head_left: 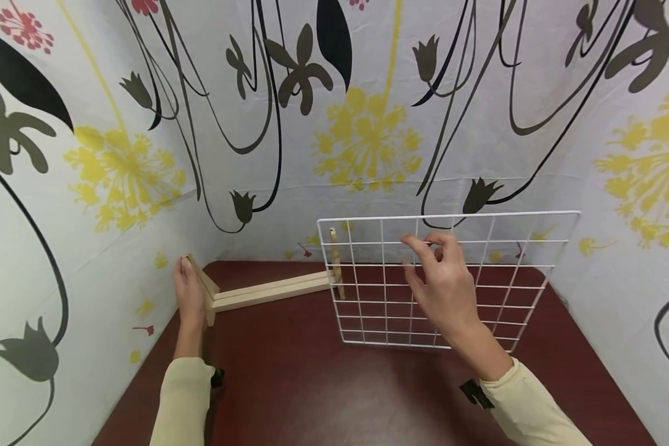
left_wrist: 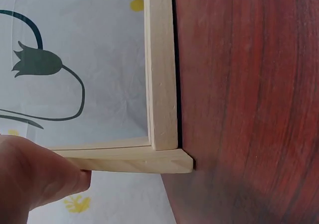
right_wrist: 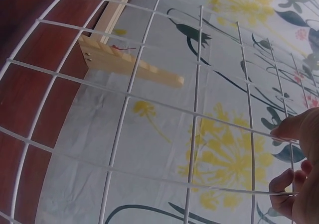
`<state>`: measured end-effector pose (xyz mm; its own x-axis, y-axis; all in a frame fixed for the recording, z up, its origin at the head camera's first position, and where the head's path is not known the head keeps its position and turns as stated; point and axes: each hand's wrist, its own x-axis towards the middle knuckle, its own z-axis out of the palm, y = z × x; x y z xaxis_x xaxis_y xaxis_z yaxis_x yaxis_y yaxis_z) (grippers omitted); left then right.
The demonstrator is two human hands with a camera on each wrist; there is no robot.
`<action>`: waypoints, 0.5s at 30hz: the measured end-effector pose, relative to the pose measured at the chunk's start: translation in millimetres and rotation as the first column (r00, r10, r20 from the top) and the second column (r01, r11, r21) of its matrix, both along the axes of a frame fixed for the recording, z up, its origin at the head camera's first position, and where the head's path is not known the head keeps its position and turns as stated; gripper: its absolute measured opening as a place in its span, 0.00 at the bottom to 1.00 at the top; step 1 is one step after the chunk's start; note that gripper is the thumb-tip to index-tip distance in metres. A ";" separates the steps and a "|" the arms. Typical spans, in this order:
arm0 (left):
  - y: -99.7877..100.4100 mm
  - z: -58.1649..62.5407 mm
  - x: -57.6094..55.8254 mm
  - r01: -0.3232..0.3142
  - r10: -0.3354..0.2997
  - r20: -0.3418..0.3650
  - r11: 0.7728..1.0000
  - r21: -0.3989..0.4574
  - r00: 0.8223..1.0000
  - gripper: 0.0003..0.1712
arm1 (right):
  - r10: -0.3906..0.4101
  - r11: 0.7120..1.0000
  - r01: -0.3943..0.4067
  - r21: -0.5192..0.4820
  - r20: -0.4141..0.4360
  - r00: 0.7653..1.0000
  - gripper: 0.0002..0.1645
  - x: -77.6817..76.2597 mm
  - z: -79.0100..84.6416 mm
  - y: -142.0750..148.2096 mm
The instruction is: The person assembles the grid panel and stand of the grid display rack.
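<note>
My left hand (head_left: 191,300) grips the upright end piece of a pale wooden rack (head_left: 273,292) at the left of the table. In the left wrist view, the thumb lies on the end piece (left_wrist: 134,162), which meets a long rail (left_wrist: 163,69) at a corner. A white wire grid (head_left: 368,284) stands tilted at the rack's right end. My right hand (head_left: 448,288) holds the grid by its wires in the upper middle, fingers curled there. Through the mesh, the right wrist view shows the rack's other end piece (right_wrist: 132,67), with notches along one edge.
Dark red wood-grain table (head_left: 312,384) lies under everything. White cloth walls (head_left: 368,74) with flower prints rise at the back and both sides, close to the rack's left end. Black straps (head_left: 476,394) sit at the sleeve cuffs.
</note>
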<state>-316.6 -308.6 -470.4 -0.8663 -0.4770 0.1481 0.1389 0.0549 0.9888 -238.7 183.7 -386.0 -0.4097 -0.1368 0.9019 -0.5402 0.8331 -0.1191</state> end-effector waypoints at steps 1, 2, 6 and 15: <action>-1.6 -4.1 -1.5 -0.005 0.005 0.007 1.000 -0.018 1.000 0.40 | -0.003 1.000 0.003 0.008 0.004 1.000 0.35 -0.3 -0.6 0.4; -2.6 -7.4 -2.4 -0.012 0.012 0.015 0.999 -0.034 1.000 0.39 | -0.005 1.000 0.005 0.016 0.012 1.000 0.34 -0.4 -1.2 0.8; -4.3 -14.5 -3.1 -0.050 0.054 0.049 0.996 -0.076 0.997 0.37 | -0.010 0.999 0.009 0.038 0.034 0.999 0.34 -1.1 -3.1 1.2; -6.6 -17.4 0.4 -0.049 0.060 0.078 0.990 -0.129 0.995 0.35 | 0.008 1.000 -0.008 0.014 -0.013 1.000 0.37 -1.7 -4.4 0.0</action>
<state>-316.2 -315.2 -487.8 -0.8511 -0.5057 0.1406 0.0517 0.1857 0.9812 -240.3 183.7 -390.4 -0.3966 -0.1531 0.9051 -0.5486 0.8301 -0.0999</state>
